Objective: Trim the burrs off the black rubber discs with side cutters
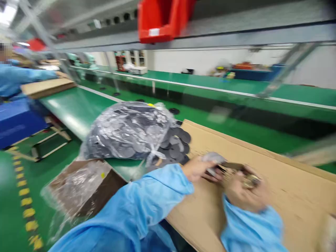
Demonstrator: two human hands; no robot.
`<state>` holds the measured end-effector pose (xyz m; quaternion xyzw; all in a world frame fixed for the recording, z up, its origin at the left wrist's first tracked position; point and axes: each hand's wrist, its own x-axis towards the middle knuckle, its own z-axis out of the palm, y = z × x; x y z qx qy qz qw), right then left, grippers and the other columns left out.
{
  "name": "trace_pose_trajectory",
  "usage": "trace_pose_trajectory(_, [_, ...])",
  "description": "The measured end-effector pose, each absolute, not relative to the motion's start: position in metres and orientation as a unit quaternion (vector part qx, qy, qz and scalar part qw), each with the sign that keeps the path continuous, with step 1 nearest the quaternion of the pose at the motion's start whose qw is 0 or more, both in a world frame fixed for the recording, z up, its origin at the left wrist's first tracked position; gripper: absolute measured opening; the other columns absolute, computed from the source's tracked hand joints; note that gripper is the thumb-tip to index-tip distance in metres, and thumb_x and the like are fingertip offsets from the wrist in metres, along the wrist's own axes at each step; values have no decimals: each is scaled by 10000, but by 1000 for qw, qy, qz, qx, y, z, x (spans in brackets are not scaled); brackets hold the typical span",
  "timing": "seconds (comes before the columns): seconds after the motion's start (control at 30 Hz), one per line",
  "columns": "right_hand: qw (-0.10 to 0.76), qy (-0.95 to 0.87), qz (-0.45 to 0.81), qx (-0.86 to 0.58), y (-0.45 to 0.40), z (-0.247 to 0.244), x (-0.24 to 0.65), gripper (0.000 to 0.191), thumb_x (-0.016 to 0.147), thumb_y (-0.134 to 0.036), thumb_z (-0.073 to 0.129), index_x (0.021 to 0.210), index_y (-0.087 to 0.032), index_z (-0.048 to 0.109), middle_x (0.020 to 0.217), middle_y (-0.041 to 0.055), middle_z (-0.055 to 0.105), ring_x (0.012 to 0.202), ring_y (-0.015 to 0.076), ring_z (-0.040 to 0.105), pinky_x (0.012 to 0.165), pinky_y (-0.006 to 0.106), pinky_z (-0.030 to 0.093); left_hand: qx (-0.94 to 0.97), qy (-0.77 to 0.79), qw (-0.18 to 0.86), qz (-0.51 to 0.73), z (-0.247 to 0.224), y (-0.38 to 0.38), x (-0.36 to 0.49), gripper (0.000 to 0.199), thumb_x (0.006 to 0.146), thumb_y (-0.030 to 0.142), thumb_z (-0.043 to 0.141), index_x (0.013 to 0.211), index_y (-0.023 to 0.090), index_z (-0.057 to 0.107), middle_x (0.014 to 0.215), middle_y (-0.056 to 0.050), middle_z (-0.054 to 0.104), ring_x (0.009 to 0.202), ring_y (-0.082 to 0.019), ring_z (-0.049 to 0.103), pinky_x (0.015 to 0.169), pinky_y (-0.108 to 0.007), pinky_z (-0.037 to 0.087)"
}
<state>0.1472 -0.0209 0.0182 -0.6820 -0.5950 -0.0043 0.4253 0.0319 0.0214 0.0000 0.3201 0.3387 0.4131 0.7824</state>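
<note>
My left hand [195, 169] is closed on a thin grey piece [214, 157], which looks like one of the round grey discs. Just to its right, my right hand [245, 194] curls around a small brass-coloured metal part [251, 181], blurred by motion. A dark strip-like edge spans the gap between the hands; what it belongs to is not plain. Both hands are over a brown cardboard sheet [294, 196]. Left of them, dark grey discs [174, 148] spill in a loose heap from a large clear plastic bag [128, 129] full of such discs.
An open cardboard box [91, 199] lined with plastic stands below the bag at left. A red bin [154, 21] sits on the overhead shelf [236, 35]. At far left, a person in blue [21, 78] works by a blue crate [22, 120]. A slanted post [291, 70] rises at right.
</note>
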Motion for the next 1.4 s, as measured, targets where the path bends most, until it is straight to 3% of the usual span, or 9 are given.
trace_pose_trajectory(0.03, [484,-575,-20,-660,-22,15,153,317,865,-329,422,1112,-151,512,1039,183,603,948,294,620,800,445,512,319,333,786,412,3,20,29,490,625,497,757,928,123,659,708,-78,643,592,-175,635,591,-328,552])
trace_pose_trajectory(0.1, [508,-608,2,-610,-23,12,160,274,847,-313,458,1063,-157,524,999,147,618,871,249,639,780,394,529,307,326,796,407,6,19,25,474,653,510,747,914,127,645,705,-65,651,596,-163,636,577,-293,547])
trace_pose_trajectory(0.33, [443,-696,38,-565,-17,10,163,239,785,-205,447,980,-191,584,991,103,641,998,237,590,924,391,463,291,329,767,467,7,14,21,440,666,458,766,932,131,639,791,-78,680,644,-178,653,615,-317,558])
trace_pose_trajectory(0.53, [498,-638,132,-572,-11,2,162,269,835,-304,464,1048,-176,566,983,97,652,912,215,615,858,354,482,317,358,697,534,9,12,24,445,580,289,842,939,130,631,913,-80,682,770,-197,658,719,-368,558])
trace_pose_trajectory(0.63, [541,-581,180,-581,-9,4,162,265,833,-398,505,957,-172,564,838,66,649,768,193,608,754,325,494,330,338,709,524,7,11,25,460,587,271,837,979,135,641,992,-93,675,887,-229,650,816,-431,537])
trace_pose_trajectory(0.77, [519,-581,200,-595,-9,9,163,280,798,-455,542,852,-182,564,754,33,625,672,167,565,688,295,474,347,315,727,502,5,9,26,459,616,272,821,1021,136,654,1045,-105,672,962,-255,636,879,-476,506])
trace_pose_trajectory(0.97, [492,-598,223,-592,-11,9,163,275,813,-454,530,857,-184,560,714,13,599,632,148,533,647,268,450,383,323,670,548,0,12,26,364,660,294,794,973,134,698,1029,-92,694,1001,-231,627,987,-407,439])
trace_pose_trajectory(1.1, [502,-596,232,-582,-11,10,163,309,813,-459,551,933,-177,586,785,23,626,700,161,563,699,282,455,403,307,666,548,-2,12,24,360,663,276,792,980,135,700,1029,-90,696,1005,-226,625,991,-394,433])
trace_pose_trajectory(1.4, [588,-474,459,-467,-3,8,165,406,574,-405,793,837,-180,581,720,-19,588,640,129,538,656,274,475,431,277,682,522,4,9,21,308,689,258,777,958,128,701,1011,-97,697,994,-231,625,952,-390,457])
